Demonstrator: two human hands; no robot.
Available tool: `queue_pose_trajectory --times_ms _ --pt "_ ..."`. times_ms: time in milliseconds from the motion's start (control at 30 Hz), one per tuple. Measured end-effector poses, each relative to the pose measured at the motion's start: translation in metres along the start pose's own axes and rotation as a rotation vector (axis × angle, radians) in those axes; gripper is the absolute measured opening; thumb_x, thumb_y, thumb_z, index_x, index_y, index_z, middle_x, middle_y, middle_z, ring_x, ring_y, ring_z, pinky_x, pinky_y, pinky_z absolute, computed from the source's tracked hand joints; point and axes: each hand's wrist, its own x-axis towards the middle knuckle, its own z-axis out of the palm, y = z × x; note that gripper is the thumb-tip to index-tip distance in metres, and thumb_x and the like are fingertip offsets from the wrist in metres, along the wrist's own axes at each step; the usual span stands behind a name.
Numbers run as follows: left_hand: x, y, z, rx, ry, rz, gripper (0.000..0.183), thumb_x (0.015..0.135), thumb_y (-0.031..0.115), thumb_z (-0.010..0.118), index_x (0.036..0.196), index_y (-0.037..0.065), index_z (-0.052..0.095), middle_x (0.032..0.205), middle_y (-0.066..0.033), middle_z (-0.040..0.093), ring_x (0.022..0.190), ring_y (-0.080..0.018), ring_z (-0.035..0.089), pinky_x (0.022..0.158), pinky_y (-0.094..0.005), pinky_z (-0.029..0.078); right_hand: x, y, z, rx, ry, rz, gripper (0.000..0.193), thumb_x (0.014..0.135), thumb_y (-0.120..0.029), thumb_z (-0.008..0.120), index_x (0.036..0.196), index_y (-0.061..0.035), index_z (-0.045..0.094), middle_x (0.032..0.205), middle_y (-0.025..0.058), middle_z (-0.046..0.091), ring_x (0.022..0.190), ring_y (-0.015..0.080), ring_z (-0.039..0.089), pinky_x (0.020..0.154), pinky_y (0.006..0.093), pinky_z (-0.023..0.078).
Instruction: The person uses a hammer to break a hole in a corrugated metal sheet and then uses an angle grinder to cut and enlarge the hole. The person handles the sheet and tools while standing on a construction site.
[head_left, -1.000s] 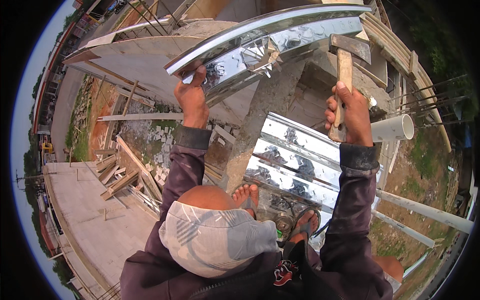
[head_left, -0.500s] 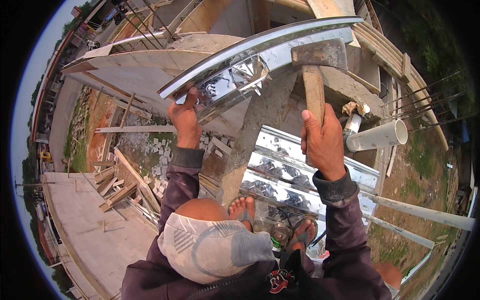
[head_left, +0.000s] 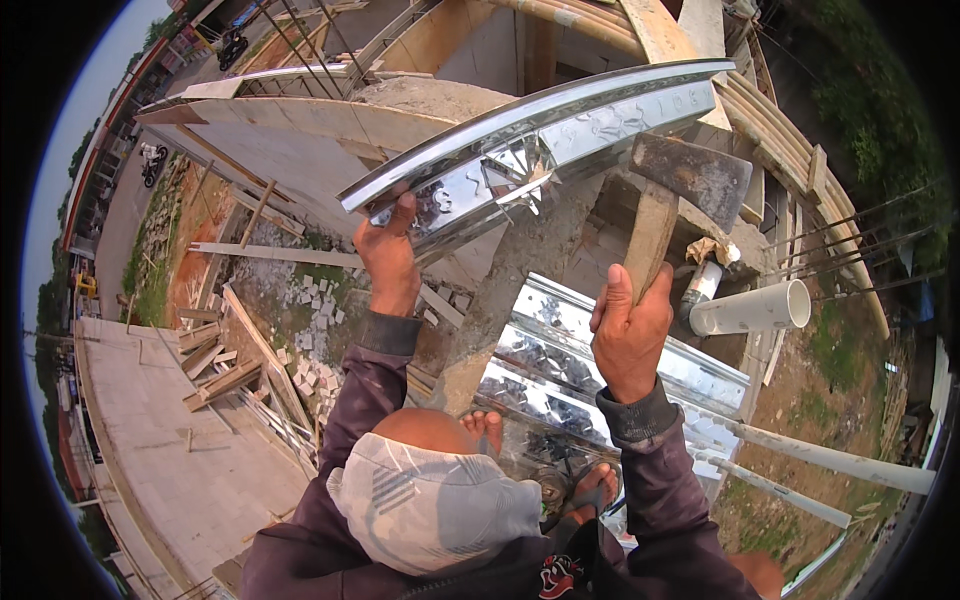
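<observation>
My left hand (head_left: 390,260) is closed round the near left end of a shiny metal channel (head_left: 620,125), its thumb pressed on the inner face. The channel slants up to the right, and near its middle the sheet is torn and bent into jagged flaps. In my right hand (head_left: 632,335) is the wooden handle of a hammer (head_left: 692,178) with a heavy, worn rectangular head. The hammer head is raised at the channel's right part, tilted to the right; whether they touch I cannot tell.
Several more metal channels (head_left: 550,360) lie side by side by my feet. Right of them a white plastic pipe (head_left: 755,308) sticks out near a concrete ledge. Lower ground on the left holds timber offcuts (head_left: 225,385) and broken white rubble (head_left: 318,300). Thin steel rods (head_left: 870,225) jut out at the right.
The hammer head has swung to the right and tilted, while my right hand has shifted slightly left. My left hand and the channel sit a little lower and further right in the view.
</observation>
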Motion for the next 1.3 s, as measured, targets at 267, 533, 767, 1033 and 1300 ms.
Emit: queue_pose_trajectory --times_ms 267,533,767,1033,1300 --pt "-0.008 -0.004 -0.013 0.049 -0.049 -0.012 0.026 0.089 0.013 0.076 0.11 0.003 0.066 0.102 -0.0009 0.067 0.089 -0.011 0.058 0.076 -0.0272 0.045 -0.002 -0.002 -0.009 -0.249 -0.375 0.149 0.028 0.099 -0.021 0.054 0.108 0.003 0.043 0.076 0.031 0.061 0.073 0.0513 0.061 0.065 0.0564 0.045" --pt "-0.005 0.001 0.007 0.017 -0.018 -0.022 0.026 0.088 0.015 0.077 0.108 0.002 0.068 0.103 -0.0023 0.068 0.095 -0.0135 0.057 0.086 -0.03 0.043 -0.017 0.04 0.012 -0.316 -0.458 0.11 0.025 0.098 -0.022 0.059 0.1 0.0008 0.048 0.073 0.0295 0.059 0.072 0.0498 0.062 0.058 0.049 0.045" --pt "0.003 0.005 0.014 -0.034 -0.02 0.113 0.028 0.086 0.013 0.079 0.109 0.002 0.068 0.104 -0.003 0.068 0.096 -0.0154 0.059 0.089 -0.0315 0.044 -0.007 0.009 0.007 -0.128 -0.105 0.047 0.025 0.098 -0.02 0.057 0.103 0.0009 0.045 0.07 0.0278 0.06 0.069 0.0498 0.061 0.057 0.0541 0.044" --pt "0.013 0.004 0.019 -0.021 -0.006 0.112 0.024 0.087 0.011 0.077 0.108 0.002 0.069 0.103 -0.0019 0.068 0.095 -0.0144 0.058 0.089 -0.0305 0.044 0.014 0.05 0.001 -0.456 -0.196 -0.078 0.021 0.096 -0.014 0.059 0.106 -0.0027 0.044 0.075 0.026 0.063 0.073 0.0497 0.063 0.059 0.0547 0.045" --pt "0.005 0.015 0.036 -0.016 -0.034 0.068 0.026 0.086 0.005 0.076 0.11 0.004 0.067 0.107 -0.0011 0.066 0.1 -0.0145 0.058 0.093 -0.0307 0.043 0.028 0.064 0.0 -0.52 -0.2 -0.239 0.023 0.094 -0.013 0.06 0.112 -0.0043 0.048 0.088 0.0258 0.065 0.08 0.048 0.064 0.063 0.0523 0.05"
